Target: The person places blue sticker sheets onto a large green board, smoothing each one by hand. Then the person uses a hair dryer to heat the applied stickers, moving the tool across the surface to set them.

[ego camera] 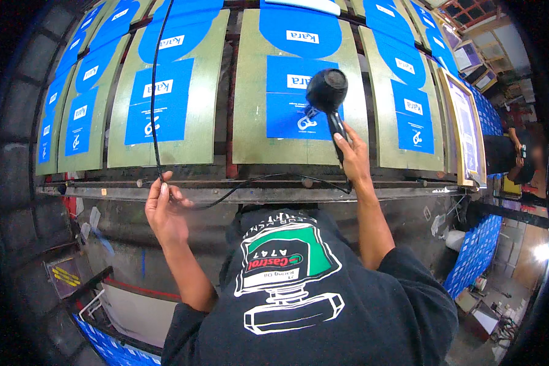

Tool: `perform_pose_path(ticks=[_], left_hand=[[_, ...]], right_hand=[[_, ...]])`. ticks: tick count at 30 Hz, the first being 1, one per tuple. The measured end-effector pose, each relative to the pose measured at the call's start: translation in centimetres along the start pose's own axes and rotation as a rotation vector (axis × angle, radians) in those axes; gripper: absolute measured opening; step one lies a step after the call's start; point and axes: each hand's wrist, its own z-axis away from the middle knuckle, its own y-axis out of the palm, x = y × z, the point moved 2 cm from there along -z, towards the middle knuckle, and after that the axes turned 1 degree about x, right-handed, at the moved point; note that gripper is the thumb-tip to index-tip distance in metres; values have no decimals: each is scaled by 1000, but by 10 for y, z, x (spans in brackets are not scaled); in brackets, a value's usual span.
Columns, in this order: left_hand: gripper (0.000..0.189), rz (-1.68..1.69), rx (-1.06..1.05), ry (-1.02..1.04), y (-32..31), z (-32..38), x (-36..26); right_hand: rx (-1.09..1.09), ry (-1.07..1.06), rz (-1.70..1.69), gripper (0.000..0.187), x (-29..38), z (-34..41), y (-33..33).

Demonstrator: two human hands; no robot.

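My right hand [356, 153] grips the handle of a black hair dryer [327, 89]. The dryer hangs over a blue printed fabric piece [283, 116] that lies flat on a greenish board [251, 110]. Between the thumb and fingers of my left hand [168, 206] runs the dryer's black power cord [155, 110]. From there the cord stretches up across another board [201, 119] with a blue printed piece [139, 112], and also loops right to the handle's base. White lettering and a logo mark the blue pieces.
More boards with blue pieces [411, 107] stand in rows along a long metal-railed table [256, 194]. A wood-framed printing screen [464, 132] leans at the right end. Beyond it is another person [508, 153] holding a small object. Blue printed cloth [476, 251] hangs lower right.
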Motion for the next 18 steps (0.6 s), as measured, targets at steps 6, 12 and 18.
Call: perform_pose_path(ticks=[6,12,18], left_hand=[[27,-19,11,-10,1,12,0],[28,-24,57,-55,-27,-10,-9],[28,83,282,-146,-90,-61,-57]], right_hand=[[-2,123,-107,48,8,7,-13],[-91,130,-67,47,16,36,11],[-231,186,-63,43,22,55,33]])
